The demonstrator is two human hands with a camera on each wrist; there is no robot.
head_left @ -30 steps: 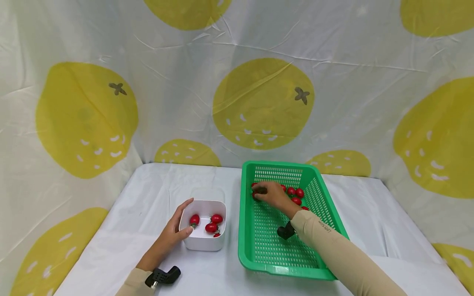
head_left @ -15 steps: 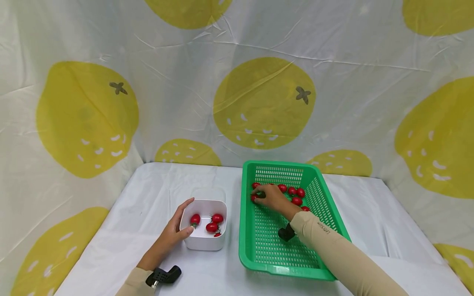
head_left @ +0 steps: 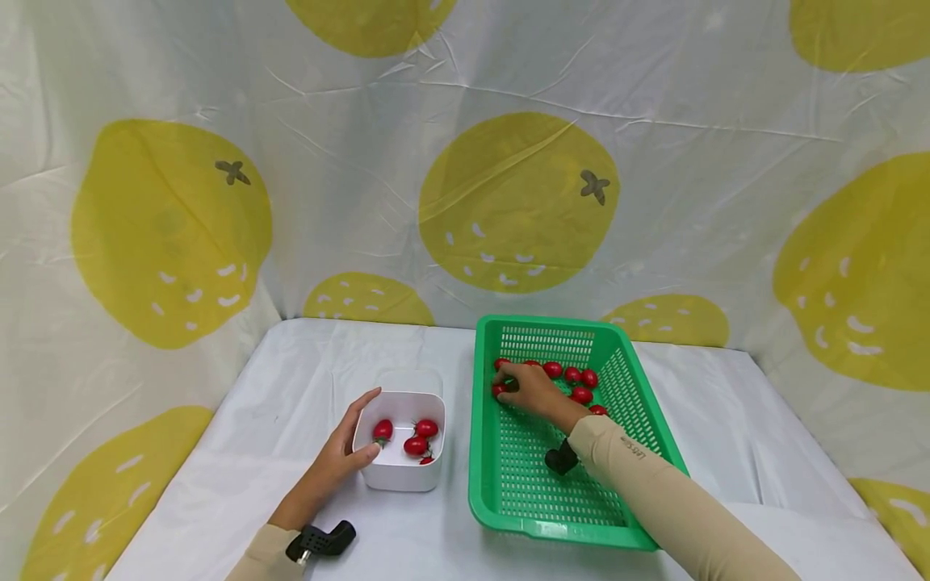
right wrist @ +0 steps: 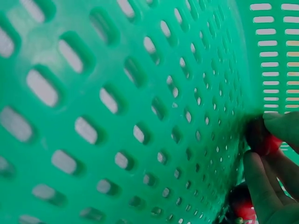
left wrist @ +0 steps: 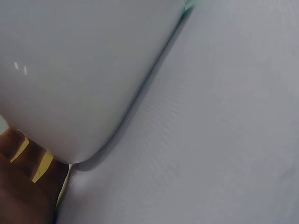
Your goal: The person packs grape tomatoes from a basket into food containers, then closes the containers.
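Note:
In the head view my left hand (head_left: 340,449) holds the near-left side of a square white plastic container (head_left: 401,479), thumb by its front rim and fingers along its left side. Several cherry tomatoes (head_left: 416,446) with green stems lie inside it. On the right, my right hand (head_left: 536,392) reaches into a green slotted basket (head_left: 555,530). Thumb and fingers pinch a cherry tomato (right wrist: 269,143) by the basket's left wall. Just below it in the right wrist view sits a second tomato (right wrist: 241,200). The left wrist view shows my fingers (left wrist: 28,161) against the container's smooth side.
Several more tomatoes (head_left: 581,394) lie in the far half of the basket, some partly behind my right hand. Right behind the white container is a clear plastic piece (head_left: 408,379). White cloth (head_left: 320,367) covers the table, and a lemon-print curtain (head_left: 349,186) hangs behind.
My right hand has shifted slightly toward me along the basket's left wall, its fingertips drawing in on a tomato there. The left hand and white container have stayed in place.

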